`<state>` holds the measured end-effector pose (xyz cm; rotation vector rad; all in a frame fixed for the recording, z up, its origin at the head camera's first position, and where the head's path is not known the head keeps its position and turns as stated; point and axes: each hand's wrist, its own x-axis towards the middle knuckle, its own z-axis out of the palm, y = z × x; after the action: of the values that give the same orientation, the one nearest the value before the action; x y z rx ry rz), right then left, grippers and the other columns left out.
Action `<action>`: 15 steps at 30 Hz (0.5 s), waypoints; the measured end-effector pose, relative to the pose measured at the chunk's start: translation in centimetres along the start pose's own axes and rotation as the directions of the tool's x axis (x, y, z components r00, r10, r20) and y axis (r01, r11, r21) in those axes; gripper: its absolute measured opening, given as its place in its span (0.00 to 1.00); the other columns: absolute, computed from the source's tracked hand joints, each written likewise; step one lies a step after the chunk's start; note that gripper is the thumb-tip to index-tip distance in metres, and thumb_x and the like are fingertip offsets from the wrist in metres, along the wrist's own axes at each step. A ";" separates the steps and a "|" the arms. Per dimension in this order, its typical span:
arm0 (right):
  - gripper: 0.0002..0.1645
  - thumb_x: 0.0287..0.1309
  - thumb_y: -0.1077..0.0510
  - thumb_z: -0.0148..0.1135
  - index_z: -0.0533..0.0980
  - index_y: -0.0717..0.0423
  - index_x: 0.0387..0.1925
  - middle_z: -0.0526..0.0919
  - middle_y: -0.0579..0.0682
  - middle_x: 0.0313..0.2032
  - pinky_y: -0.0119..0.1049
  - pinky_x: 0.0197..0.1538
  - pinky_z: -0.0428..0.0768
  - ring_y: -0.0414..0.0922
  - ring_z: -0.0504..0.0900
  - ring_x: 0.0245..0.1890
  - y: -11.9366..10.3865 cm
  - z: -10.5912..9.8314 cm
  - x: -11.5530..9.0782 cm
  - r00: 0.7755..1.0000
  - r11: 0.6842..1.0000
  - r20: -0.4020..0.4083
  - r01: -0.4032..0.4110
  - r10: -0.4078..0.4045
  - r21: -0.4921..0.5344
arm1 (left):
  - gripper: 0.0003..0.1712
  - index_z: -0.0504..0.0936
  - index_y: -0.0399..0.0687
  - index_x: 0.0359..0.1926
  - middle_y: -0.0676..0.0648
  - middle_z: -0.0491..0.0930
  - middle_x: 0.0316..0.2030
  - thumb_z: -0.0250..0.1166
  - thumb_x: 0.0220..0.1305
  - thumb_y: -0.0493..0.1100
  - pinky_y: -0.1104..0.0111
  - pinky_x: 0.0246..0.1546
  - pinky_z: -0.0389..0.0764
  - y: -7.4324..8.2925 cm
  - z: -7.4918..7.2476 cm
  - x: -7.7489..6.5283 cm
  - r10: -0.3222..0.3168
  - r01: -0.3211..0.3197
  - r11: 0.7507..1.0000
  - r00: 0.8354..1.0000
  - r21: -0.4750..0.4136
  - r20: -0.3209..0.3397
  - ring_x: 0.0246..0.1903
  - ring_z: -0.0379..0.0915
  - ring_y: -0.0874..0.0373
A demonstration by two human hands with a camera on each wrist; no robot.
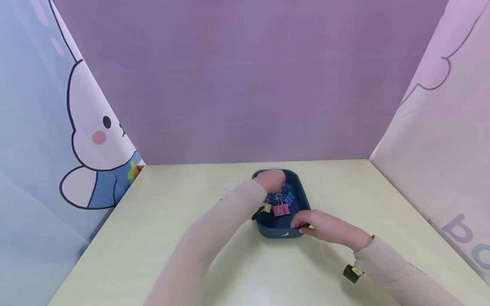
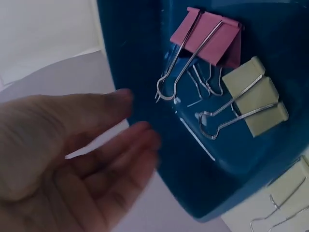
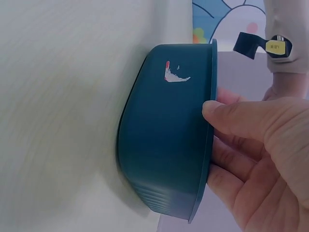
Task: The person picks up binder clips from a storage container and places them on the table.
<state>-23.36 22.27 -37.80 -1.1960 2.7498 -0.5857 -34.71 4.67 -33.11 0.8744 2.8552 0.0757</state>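
Note:
A dark blue tray [image 1: 302, 196] holds several binder clips. Among them are a pink binder clip [image 2: 206, 36], a pale yellow binder clip [image 2: 256, 99] and a blue binder clip [image 1: 289, 199]. My left hand [image 1: 273, 180] hovers over the tray's far left part, its thumb and fingers apart with nothing between them [image 2: 91, 150]. At the near right corner my right hand [image 1: 325, 227] pinches the tray's rim, thumb [image 3: 229, 115] on the outer wall and fingers inside.
Outside the tray, a pale yellow binder clip [image 2: 292, 191] lies on the light table [image 1: 172, 191]. The left forearm partly covers that side in the head view. A purple backdrop [image 1: 249, 85] stands behind the table, with printed panels at both sides.

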 end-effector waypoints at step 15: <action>0.12 0.58 0.68 0.62 0.80 0.54 0.43 0.83 0.45 0.41 0.36 0.46 0.82 0.40 0.82 0.42 0.0 0.2 -0.2 1.000 1.000 -0.016 0.000 0.000 -0.006 | 0.10 0.85 0.46 0.40 0.51 0.78 0.26 0.56 0.71 0.38 0.73 0.29 0.75 1.3 1.3 -0.2 -0.062 0.061 0.998 0.995 0.009 0.079 0.24 0.72 0.62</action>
<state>-23.21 22.32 -37.95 -1.1976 2.7667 -0.5893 -33.58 5.67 -34.20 0.7724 2.8072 0.0234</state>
